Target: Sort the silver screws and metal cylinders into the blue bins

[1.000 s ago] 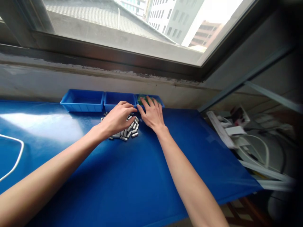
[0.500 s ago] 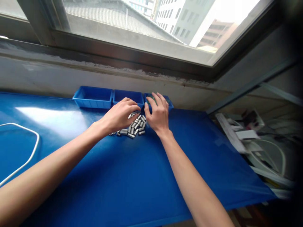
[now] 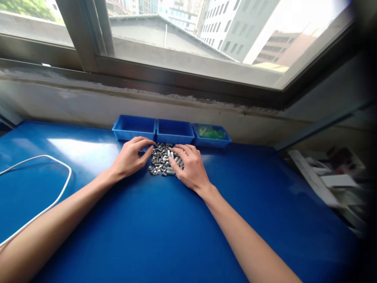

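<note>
A heap of small silvery metal parts (image 3: pixel 160 157) lies on the blue tabletop, with short bolt-like pieces on the left and longer, bar-shaped pieces on the right. At the heap's left edge is my left hand (image 3: pixel 131 157), thumb and fingers curved but apart, holding nothing. My right hand (image 3: pixel 191 167) rests over the right side, its fingers spread across the longer pieces and hiding some of them. Thumb and fingertips there appear to touch the parts.
Behind the heap stand three blue bins: a left bin (image 3: pixel 135 135), a middle bin (image 3: pixel 176 138) and a right bin (image 3: pixel 212 142) with green material (image 3: pixel 211 132) inside. A white cable (image 3: pixel 63 188) curves over the table at left. A window frame (image 3: pixel 188 82) rises behind.
My right hand has come down from in front of the right bin onto the heap. My left hand has drawn back to the heap's left edge, uncovering the bolt-like pieces. The view has shifted.
</note>
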`<state>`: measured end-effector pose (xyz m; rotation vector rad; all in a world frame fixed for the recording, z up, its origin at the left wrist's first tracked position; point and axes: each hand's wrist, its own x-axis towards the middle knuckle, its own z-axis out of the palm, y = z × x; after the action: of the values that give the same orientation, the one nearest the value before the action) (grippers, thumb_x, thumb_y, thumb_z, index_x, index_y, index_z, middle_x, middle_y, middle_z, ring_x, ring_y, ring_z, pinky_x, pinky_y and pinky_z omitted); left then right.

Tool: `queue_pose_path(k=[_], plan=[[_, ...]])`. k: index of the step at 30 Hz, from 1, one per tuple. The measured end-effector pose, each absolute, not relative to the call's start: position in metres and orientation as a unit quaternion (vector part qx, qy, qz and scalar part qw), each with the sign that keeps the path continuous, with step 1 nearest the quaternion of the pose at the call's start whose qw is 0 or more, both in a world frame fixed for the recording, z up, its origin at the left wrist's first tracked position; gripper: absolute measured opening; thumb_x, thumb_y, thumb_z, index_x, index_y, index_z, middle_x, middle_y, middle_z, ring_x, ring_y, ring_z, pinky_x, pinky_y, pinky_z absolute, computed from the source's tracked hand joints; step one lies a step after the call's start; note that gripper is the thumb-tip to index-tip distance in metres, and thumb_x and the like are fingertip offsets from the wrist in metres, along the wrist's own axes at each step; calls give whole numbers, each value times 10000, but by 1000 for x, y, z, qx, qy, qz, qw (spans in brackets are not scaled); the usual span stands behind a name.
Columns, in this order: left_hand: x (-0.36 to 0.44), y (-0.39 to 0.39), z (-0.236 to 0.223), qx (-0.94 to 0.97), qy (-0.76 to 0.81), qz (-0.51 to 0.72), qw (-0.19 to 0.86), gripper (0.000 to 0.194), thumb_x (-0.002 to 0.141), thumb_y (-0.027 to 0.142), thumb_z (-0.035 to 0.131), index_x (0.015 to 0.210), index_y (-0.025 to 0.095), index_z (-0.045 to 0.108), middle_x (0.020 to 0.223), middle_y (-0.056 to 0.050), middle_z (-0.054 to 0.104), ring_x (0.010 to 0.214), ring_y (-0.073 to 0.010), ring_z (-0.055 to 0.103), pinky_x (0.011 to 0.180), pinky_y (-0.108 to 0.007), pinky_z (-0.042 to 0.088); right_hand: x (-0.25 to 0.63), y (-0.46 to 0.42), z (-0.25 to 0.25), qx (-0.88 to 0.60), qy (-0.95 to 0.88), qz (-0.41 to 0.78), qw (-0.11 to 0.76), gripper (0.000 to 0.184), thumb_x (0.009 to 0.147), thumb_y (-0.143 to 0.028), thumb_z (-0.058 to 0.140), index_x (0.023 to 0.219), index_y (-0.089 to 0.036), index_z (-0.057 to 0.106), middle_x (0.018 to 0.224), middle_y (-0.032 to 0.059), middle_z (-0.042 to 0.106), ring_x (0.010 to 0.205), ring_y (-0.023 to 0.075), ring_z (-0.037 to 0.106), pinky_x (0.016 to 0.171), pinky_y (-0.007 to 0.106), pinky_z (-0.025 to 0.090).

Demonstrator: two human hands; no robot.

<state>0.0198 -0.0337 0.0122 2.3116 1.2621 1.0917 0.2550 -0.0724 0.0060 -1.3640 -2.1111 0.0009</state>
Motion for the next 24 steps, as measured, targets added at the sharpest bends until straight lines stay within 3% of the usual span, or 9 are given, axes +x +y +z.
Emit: queue_pose_path(k=[5, 12, 20, 24], plan=[[18, -32, 10, 807, 424, 374, 174, 267, 937, 325, 557, 1059, 183, 746, 1037, -84, 721, 822, -166, 665, 749, -278, 546, 245, -69, 6, -517, -806, -36, 284, 308, 993, -335, 544, 1206, -179, 701, 1311, 134, 672, 1257, 306, 543, 1049, 480, 434], [15, -21, 1, 806, 409, 366, 220, 306, 955, 373, 555, 1099, 195, 757, 1075, -87, 727, 842, -179, 674, 774, -298, 554, 230, -69, 15, -501, -787, -6, 360, 240, 1013, -321, 515, 1021, -213, 729, 1108, 76, 756, 1080, 252, 631, 970, 433, 466], [12, -16, -1, 814, 406, 357, 213, 235, 955, 356, 567, 976, 197, 739, 928, -64, 712, 802, -183, 653, 768, -305, 530, 213, -70, 18, -476, -762, 20, 439, 246, 1016, -287, 483, 990, -217, 718, 1038, 72, 763, 1020, 240, 661, 959, 409, 500], [13, -17, 1, 809, 411, 361, 213, 218, 957, 362, 574, 957, 193, 712, 882, -52, 701, 769, -176, 629, 739, -300, 507, 219, -75, 15, -470, -769, 14, 433, 244, 1010, -273, 477, 971, -228, 714, 1010, 67, 763, 996, 243, 665, 945, 416, 508]])
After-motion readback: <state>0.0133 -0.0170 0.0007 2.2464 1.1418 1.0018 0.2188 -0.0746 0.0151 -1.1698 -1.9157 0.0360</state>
